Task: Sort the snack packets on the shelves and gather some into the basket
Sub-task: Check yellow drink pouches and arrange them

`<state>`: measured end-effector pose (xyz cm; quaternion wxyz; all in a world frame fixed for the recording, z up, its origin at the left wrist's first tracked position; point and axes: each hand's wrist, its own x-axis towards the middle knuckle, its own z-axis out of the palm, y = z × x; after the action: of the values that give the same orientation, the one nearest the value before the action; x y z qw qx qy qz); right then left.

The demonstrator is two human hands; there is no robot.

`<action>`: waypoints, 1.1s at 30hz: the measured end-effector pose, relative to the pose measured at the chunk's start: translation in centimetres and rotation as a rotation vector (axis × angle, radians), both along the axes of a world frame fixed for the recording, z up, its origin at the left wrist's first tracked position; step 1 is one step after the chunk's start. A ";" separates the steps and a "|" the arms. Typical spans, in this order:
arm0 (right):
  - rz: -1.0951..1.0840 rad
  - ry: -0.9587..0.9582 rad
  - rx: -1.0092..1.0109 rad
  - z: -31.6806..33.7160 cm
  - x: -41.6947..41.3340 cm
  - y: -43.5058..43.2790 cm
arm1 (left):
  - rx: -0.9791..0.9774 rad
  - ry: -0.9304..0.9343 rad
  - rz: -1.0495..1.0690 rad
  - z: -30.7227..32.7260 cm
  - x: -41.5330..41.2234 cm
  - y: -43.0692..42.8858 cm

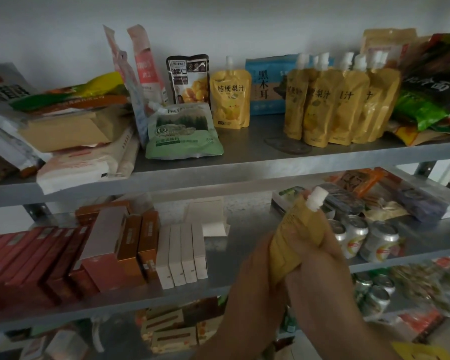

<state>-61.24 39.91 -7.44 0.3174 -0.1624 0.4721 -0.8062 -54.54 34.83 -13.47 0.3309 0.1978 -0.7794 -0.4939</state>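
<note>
Both hands hold one yellow spouted pouch (287, 246) in the air in front of the middle shelf (244, 224), clear of every shelf. It is tilted so that its white cap (315, 199) points up and to the right. The left grip (255, 279) is curled round the pouch's lower body, and the right grip (321, 266) is wrapped round its upper side, its fingers closed just below the spout. On the upper shelf (244, 162) a single pear-juice pouch (229, 100) of the same yellow kind stands upright. To its right a row of yellow pouches (335, 107) stands packed together, touching one another. A blue packet (266, 87) leans against the wall behind them. Left of the single pouch a green pouch (183, 133) leans back, with a dark chestnut packet (189, 79) upright behind it and tall pink packets (143, 66) beside that. Flat packets lie in a stack (63, 126) at the left end, and green and dark bags (431, 87) are heaped at the right end. The middle shelf carries red boxes (24, 261), orange-brown boxes (138, 242) and four white boxes (182, 255) standing side by side. Silver cans (366, 240) sit just behind the hands.
</note>
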 end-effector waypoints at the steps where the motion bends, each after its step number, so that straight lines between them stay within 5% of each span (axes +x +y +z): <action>1: 0.054 0.024 -0.018 0.2 0.2 0.1 | -0.029 0.029 0.032 0.2 0.1 -0.1; 3: 0.141 0.103 -0.058 0.7 0.0 0.3 | -0.044 0.000 0.051 1.0 0.3 -0.7; 9: 0.228 0.389 0.062 1.5 -3.6 -0.1 | 0.399 0.128 -0.236 2.6 1.6 -3.5; 12: 0.189 0.419 -0.014 1.6 -4.3 -0.6 | 0.329 0.132 -0.304 3.3 0.9 -3.7; 16: 0.090 0.429 -0.093 2.3 -3.6 -1.4 | 0.363 0.228 -0.115 4.1 0.0 -3.8; 22: 0.210 0.493 0.020 3.9 -4.2 -2.7 | 0.412 0.230 -0.105 6.3 0.4 -5.4; 25: 0.199 0.436 -0.059 5.4 -5.0 -4.4 | 0.069 0.125 0.002 7.3 0.4 -6.3; 30: -0.013 0.415 -0.234 9.6 -8.5 -9.4 | -0.977 0.104 0.656 9.1 0.7 -12.3; 33: -0.064 0.504 -0.235 11.5 -10.1 -13.5 | -1.174 -0.167 0.753 10.0 0.8 -16.5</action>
<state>-71.31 26.43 4.05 0.1432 -0.3788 0.4441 -0.7992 -53.75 18.36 -3.43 0.4708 0.2803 -0.8184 0.1735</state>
